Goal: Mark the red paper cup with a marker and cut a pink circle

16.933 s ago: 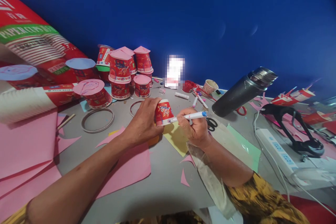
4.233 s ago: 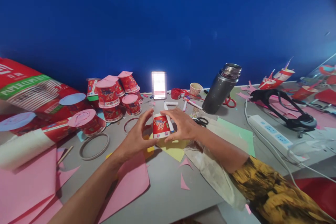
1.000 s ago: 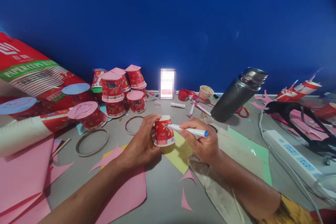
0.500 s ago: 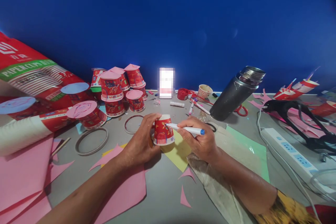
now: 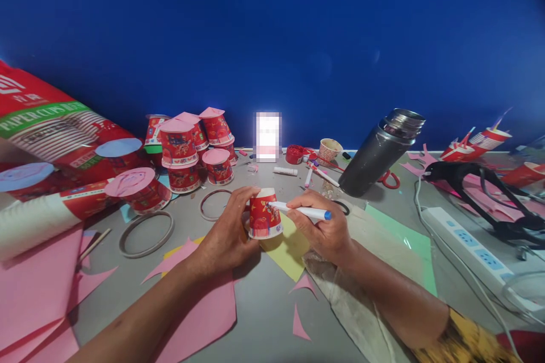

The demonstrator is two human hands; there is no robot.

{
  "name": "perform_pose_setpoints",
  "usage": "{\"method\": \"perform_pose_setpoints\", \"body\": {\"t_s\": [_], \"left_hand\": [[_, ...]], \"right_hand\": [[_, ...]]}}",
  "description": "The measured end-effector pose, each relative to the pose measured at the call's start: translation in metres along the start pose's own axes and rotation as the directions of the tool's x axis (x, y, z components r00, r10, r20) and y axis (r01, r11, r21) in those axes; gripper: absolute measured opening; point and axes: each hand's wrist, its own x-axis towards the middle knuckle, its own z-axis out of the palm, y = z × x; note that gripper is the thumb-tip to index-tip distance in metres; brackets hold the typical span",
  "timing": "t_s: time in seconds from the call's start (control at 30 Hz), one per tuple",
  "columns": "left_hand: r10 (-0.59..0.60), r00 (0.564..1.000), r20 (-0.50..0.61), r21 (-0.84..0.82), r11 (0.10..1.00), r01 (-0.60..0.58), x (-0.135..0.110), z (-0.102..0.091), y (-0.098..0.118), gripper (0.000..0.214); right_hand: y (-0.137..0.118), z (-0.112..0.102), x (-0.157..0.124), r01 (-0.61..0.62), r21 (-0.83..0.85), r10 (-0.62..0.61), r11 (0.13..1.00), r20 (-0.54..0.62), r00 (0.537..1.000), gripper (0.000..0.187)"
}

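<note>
Head camera: the left hand (image 5: 227,235) covers the left flank of the small red printed paper cup (image 5: 264,214), so the print there cannot be read. The cup's far side is turned away. Where the tip of the white marker pen with a blue end cap (image 5: 300,211) meets the cup wall, any ink mark is too small to make out. Black scissors (image 5: 343,207) sit mostly behind the right hand (image 5: 326,227), with only a loop of handle showing. A bright rectangle (image 5: 268,136) against the blue wall is blurred. Long red packs of stacked paper cups (image 5: 46,125) are cut off at the left edge.

On the grey table (image 5: 264,317), 2 grey tape rings (image 5: 121,240) lie left of the cup. A cluster of upturned red cups capped with pink paper discs (image 5: 187,147) stands behind them. A dark steel flask (image 5: 377,153) rises at the right rear, and a white power strip (image 5: 464,249) lies farther right. Pink paper sheets (image 5: 204,306) lie under the left forearm.

The cup is upside down near the table's middle, white base up. It is red with gold and blue print and has a pale band at the rim. The rim is at the corner of a yellow paper sheet (image 5: 287,249), though I cannot tell whether it rests there. The left hand is clamped round the cup. The right hand is closed on the marker in a writing grip, blue end pointing right.
</note>
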Motion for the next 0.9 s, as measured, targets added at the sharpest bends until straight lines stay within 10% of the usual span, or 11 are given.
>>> {"method": "perform_pose_setpoints", "body": {"t_s": [0.9], "left_hand": [[0.046,0.999,0.002,0.023,0.999,-0.046,0.0009,0.0007,0.0021,0.069]], "right_hand": [[0.0026,-0.0008,-0.0005,-0.012,-0.019,0.012,1.0,-0.009,1.0,0.012]]}}
